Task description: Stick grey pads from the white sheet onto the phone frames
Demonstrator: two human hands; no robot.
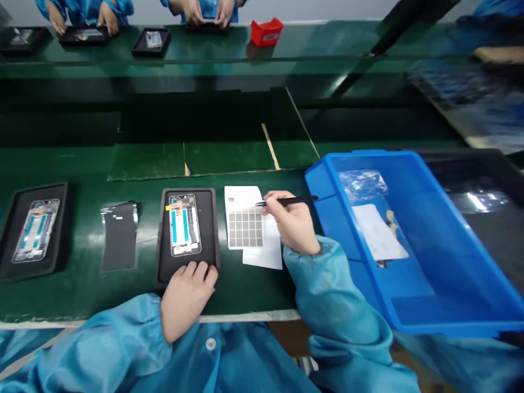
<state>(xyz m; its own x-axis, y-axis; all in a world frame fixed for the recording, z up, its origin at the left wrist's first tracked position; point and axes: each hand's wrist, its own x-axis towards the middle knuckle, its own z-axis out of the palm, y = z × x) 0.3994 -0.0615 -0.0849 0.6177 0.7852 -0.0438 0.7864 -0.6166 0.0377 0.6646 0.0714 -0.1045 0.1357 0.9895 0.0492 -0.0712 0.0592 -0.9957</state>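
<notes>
My right hand (292,224) is closed around dark tweezers (297,200), whose tip points left over a white sheet of small grey square stickers (245,228). A second white paper (264,257) lies partly under that sheet. My left hand (188,297) is curled over the front edge of a black tray (164,262), its thumb hidden. Inside the tray lies an opened phone frame (185,225) with blue strips and a pinkish part near its top. A small yellow tab (167,208) shows at the tray's left side.
Left of the tray lies a dark film sheet (120,237), then another black tray (8,267) with a phone frame. A blue bin (446,273) holding paper and clear plastic stands right. Across the bench, co-workers' hands (108,21) are at black trays; a red box (267,33) stands there.
</notes>
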